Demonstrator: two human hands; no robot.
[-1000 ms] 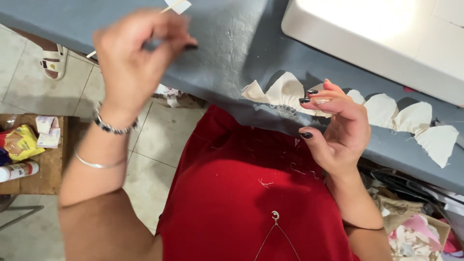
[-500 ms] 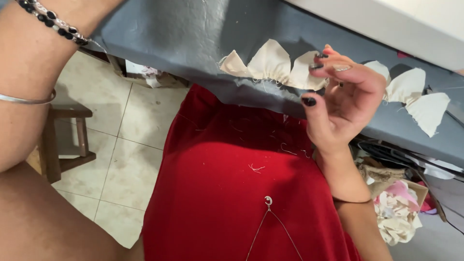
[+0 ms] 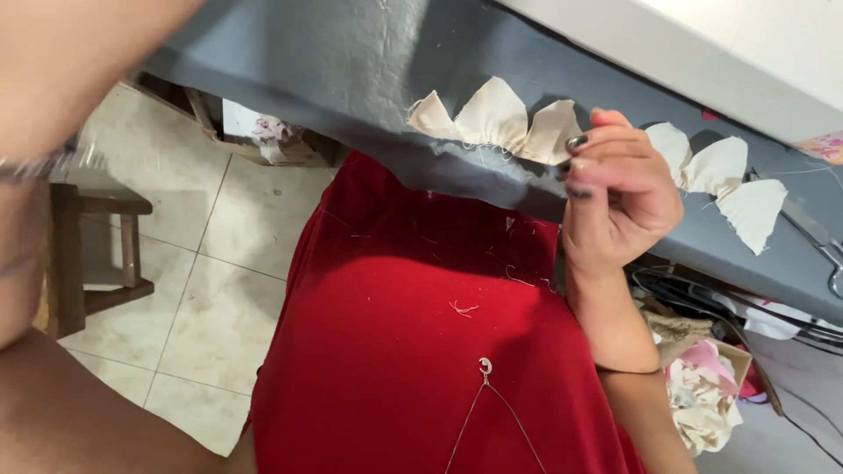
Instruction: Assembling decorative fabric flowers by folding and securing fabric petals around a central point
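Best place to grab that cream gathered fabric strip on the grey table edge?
Probably pinch the cream gathered fabric strip along its stitched lower edge, coming from the near table side: the pointed folds fan away, and the right hand already grips it there.

The person wears a red garment [image 3: 413, 333] of plain, smooth fabric; loose pale thread scraps cling to its front. A thin metal chain with a small ring-shaped pendant [image 3: 485, 365] hangs over the garment, its two strands parting in a V below the ring.

The right hand [image 3: 619, 189] is bare. Its fingernails [image 3: 577, 141] carry dark, near-black polish. A thin dark band [image 3: 628, 369] circles the right forearm.

The left forearm is bare and shows large and blurred at the left edge of the view. A bracelet [image 3: 44, 162] circles the left wrist; motion blur hides its detail.
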